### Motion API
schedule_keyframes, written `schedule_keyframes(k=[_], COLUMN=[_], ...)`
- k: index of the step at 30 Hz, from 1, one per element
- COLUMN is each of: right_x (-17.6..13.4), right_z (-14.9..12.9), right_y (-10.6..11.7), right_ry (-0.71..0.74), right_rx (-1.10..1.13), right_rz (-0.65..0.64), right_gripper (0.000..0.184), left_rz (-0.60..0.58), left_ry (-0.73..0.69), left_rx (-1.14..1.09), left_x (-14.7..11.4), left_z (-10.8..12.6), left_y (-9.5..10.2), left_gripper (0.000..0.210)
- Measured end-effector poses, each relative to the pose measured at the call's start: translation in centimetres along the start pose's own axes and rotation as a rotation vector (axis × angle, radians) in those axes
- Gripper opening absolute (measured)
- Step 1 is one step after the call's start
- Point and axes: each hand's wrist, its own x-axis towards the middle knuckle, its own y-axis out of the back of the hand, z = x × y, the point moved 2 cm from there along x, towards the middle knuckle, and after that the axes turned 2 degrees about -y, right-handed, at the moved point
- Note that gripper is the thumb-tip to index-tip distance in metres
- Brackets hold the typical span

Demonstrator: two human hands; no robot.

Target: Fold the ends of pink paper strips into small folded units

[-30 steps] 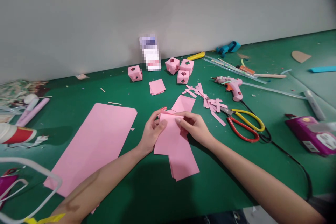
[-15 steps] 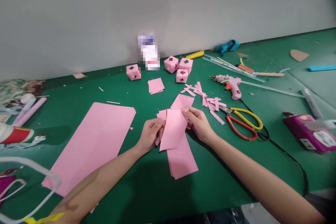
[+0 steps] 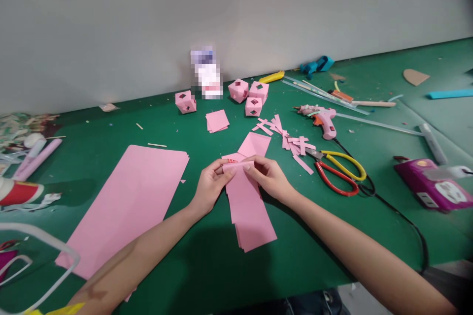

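Observation:
A strip of pink paper [image 3: 241, 184] is held between my two hands, its far edge folded over in a narrow band. My left hand [image 3: 210, 184] pinches the left end of that fold, thumb on top. At the right end, my right hand [image 3: 271, 177] grips the same fold between thumb and fingers. Below the strip lie more pink paper strips [image 3: 256, 231], partly covered by it. Another pink piece [image 3: 255, 145] rests just beyond my fingers. Small pink squares [image 3: 217, 121] are stacked farther off, and narrow pink offcuts [image 3: 286, 139] lie to the right.
Large pink sheets [image 3: 129, 206] lie left. Several folded pink paper boxes [image 3: 238, 90] stand near the wall. Red-and-yellow-handled scissors [image 3: 342, 174], a pink glue gun [image 3: 325, 120] with its cord and a purple box [image 3: 432, 182] are right. A paper cup [image 3: 22, 192] stands far left.
The strip has come down from a raised, tilted position to lie flatter over the other strips. Its far edge is now folded, and my hands have closed in on both ends.

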Motion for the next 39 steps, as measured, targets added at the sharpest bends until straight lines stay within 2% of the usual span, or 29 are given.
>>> schedule_keyframes(k=[6,15,21,27,39], right_x=[0.13,0.30,0.23,0.28,0.21], right_z=[0.22,0.13,0.38,0.35,0.23], right_y=[0.18,0.36,0.34,0.38,0.34], right_ry=[0.019,0.100,0.025,0.049,-0.012], right_rx=[-0.006,-0.074,-0.026,-0.019,0.073], right_rz=[0.084,0.076,0.101,0.113,0.141], right_gripper=[0.037,0.036,0.032,0.028,0.030], left_rz=[0.037,0.076,0.111,0.114,0.112], left_ry=[-0.005,-0.002,-0.023,-0.028,-0.017], left_rx=[0.014,0.007,-0.011,-0.009,-0.001], left_x=[-0.13,-0.24,-0.21,-0.21,-0.26], left_z=[0.09,0.17,0.06,-0.01,0.16], left_y=[-0.17,-0.20,-0.12,-0.07,-0.18], left_gripper=[0.029,0.029,0.032,0.032,0.030])
